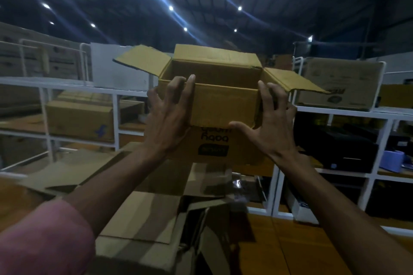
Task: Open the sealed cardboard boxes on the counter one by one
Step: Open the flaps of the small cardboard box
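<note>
The cardboard box, its 4 flaps already folded out, is held up at chest height between both hands: left hand and right hand, fingers spread against its sides. It looks empty, though dimly lit. Next: set it aside on the counter and take a sealed one.

Open brown cardboard box, flaps splayed outward

White metal shelving stands under a dark roof with ceiling lights.
</note>
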